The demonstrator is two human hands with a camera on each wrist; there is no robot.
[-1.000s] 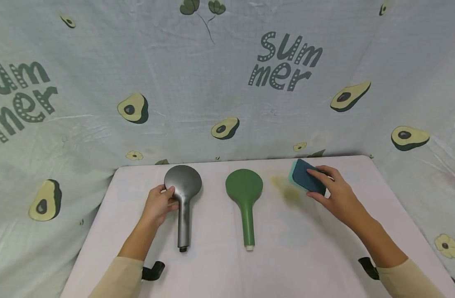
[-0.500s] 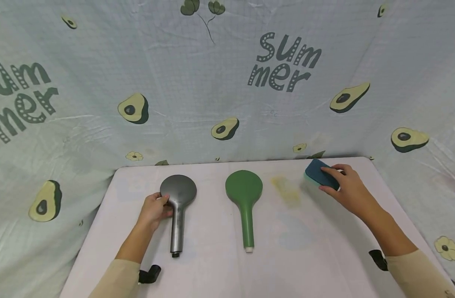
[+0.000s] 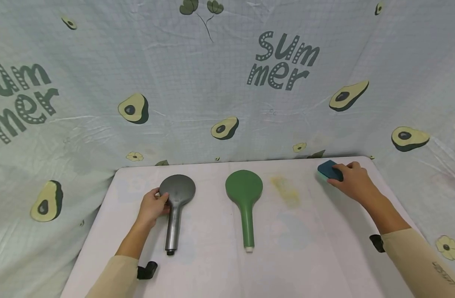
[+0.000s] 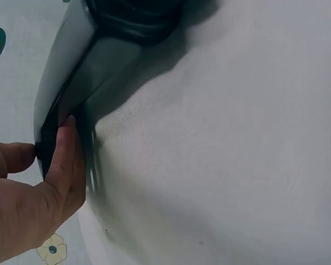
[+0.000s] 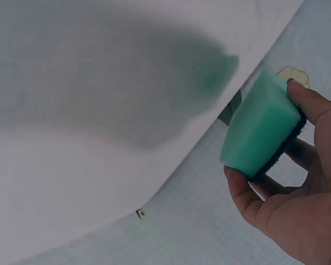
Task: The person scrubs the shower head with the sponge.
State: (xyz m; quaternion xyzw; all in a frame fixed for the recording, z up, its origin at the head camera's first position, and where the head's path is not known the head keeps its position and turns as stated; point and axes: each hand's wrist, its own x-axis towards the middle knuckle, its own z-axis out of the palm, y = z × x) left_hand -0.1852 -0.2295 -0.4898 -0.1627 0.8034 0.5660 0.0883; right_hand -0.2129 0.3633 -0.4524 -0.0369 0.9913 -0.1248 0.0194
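Sponge (image 3: 329, 171) is pinched in the right hand (image 3: 352, 182), thumb on one narrow side and fingers curled round the other, up near the far right corner of the table (image 3: 212, 269). In the right wrist view you can see the sponge (image 5: 262, 126) is green foam with a dark scrubby layer, and it looks lifted clear of the cloth, hanging out past the table edge. The right hand (image 5: 295, 204) only has it by the edges, so if that pinch loosens it could easily drop off the corner and out of reach.

Other side: the left hand (image 3: 152, 205) has its fingers curled on the rim of the grey shower head (image 3: 176, 203), right where the round head meets the handle. From the left wrist view the thumb (image 4: 11, 157) and a finger (image 4: 63, 160) squeeze the thin edge of the grey shower head (image 4: 71, 83), with the rest of it lying on the cloth. That's a slippery-looking metal edge held by fingertips, so my guess is it could slide or twist out if it gets lifted from there.

Green shower head (image 3: 244, 198) lies face down between the two hands, nobody touching it. There's a yellowish stain (image 3: 286, 191) on the cloth just beside its head, toward the sponge hand.
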